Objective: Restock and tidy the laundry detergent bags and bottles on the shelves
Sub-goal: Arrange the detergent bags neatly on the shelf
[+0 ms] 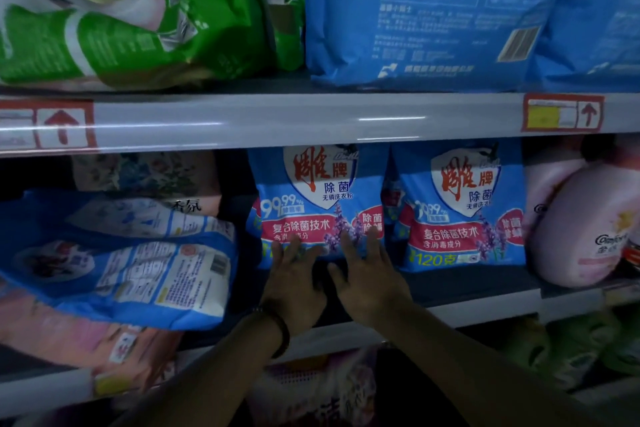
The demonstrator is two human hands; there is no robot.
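Two upright blue detergent bags stand side by side on the middle shelf. My left hand and my right hand both reach to the left bag, fingers spread and straight against its lower front edge. The right bag stands untouched beside it. A dark band circles my left wrist. Another blue bag lies tilted on its side at the left, resting on pink bags.
A pink bottle leans at the right end of the middle shelf. Green bags and large blue bags fill the upper shelf. The shelf rail carries price tags. More purple and green packs sit on the lower shelf.
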